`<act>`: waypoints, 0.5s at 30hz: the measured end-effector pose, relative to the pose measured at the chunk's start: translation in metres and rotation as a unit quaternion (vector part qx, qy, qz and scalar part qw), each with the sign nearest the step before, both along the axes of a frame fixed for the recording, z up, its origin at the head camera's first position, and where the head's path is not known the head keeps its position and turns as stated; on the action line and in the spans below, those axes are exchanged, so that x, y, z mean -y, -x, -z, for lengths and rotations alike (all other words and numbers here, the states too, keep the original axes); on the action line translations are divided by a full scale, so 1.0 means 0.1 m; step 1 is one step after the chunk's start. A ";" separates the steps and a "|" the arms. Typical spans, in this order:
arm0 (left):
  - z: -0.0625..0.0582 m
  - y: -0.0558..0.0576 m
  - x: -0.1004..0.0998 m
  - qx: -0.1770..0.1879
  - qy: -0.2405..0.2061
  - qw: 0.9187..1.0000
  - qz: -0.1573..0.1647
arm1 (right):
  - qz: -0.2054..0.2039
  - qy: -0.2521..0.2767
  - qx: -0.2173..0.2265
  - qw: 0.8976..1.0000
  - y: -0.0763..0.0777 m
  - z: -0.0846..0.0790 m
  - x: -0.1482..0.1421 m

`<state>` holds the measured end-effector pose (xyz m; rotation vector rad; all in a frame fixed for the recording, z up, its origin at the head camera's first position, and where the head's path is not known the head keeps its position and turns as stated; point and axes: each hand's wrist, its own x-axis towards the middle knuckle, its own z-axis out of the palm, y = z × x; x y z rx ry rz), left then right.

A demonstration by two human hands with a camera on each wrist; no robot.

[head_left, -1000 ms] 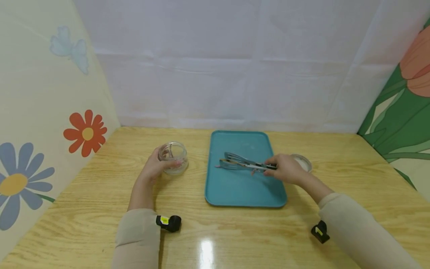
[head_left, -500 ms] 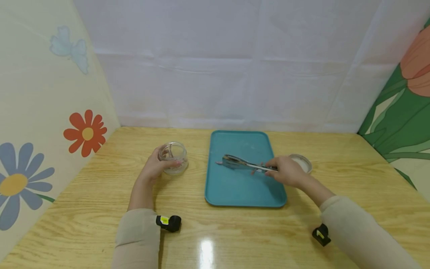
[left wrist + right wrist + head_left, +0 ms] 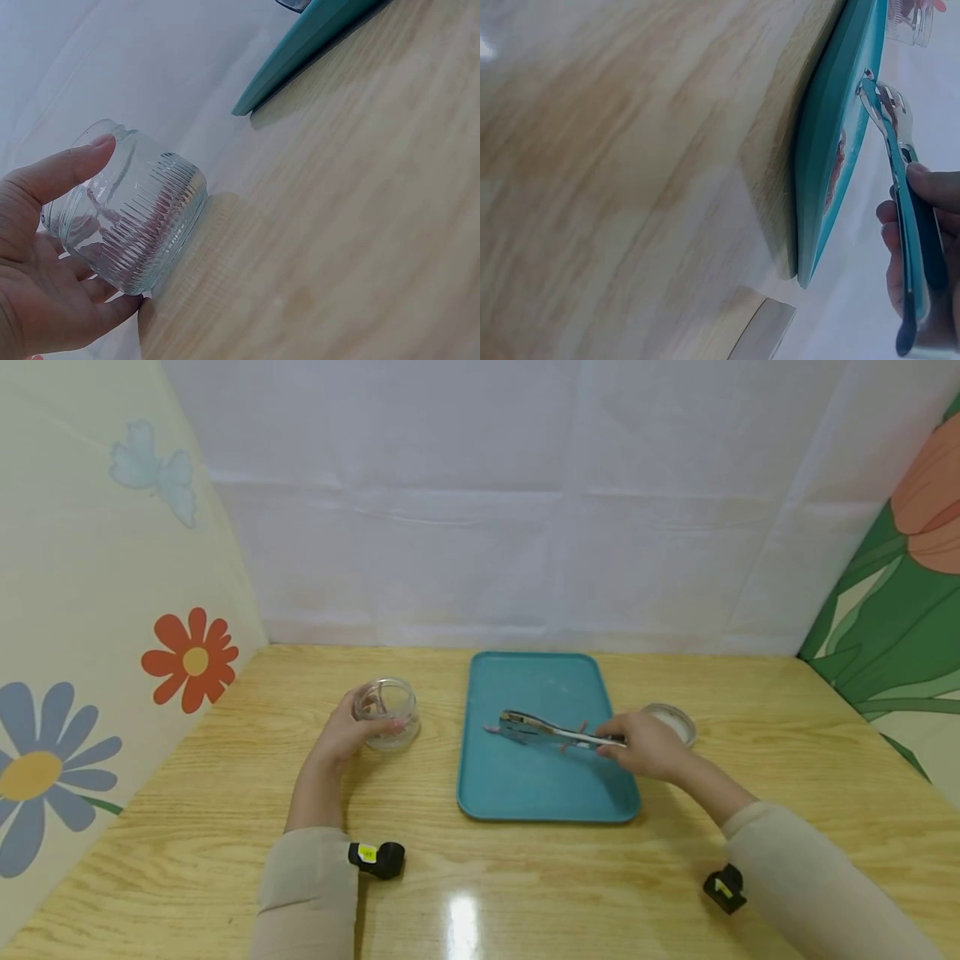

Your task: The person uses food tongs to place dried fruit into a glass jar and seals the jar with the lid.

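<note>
My left hand (image 3: 341, 735) grips a clear glass jar (image 3: 396, 742) that stands upright and lidless on the table, left of the tray. In the left wrist view the ribbed wall of the jar shows, and reddish tints behind the glass cannot be told apart from fingers. With my right hand (image 3: 647, 745) I hold metal tongs (image 3: 900, 165) by the handles. Their heads reach over the blue-green tray (image 3: 540, 789), close together and low near its surface. Thin reddish pieces (image 3: 582, 727) lie on the tray beside and under the tongs, partly hidden.
A round, pale lid-like disc with a clear rim (image 3: 678, 725) lies right of the tray, partly behind my right hand. The wooden table (image 3: 525, 885) ends at a white cloth backdrop (image 3: 465, 527). Painted panels stand at both sides.
The tongs have turned on edge, their heads drawing together and lowering onto the tray. My right hand has shifted slightly right and down. My left hand and the jar have stayed put.
</note>
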<state>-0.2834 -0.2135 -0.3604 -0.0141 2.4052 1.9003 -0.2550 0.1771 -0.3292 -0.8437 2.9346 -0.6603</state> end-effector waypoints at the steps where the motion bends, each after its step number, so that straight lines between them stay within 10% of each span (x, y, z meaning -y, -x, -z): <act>1: 0.00 0.00 0.00 -0.001 -0.001 1.000 0.001 | -0.001 0.004 -0.001 1.000 0.00 0.01 -0.01; 15: 0.00 0.00 0.00 0.002 0.004 1.000 0.000 | 0.033 -0.001 -0.045 0.998 0.00 -0.02 -0.17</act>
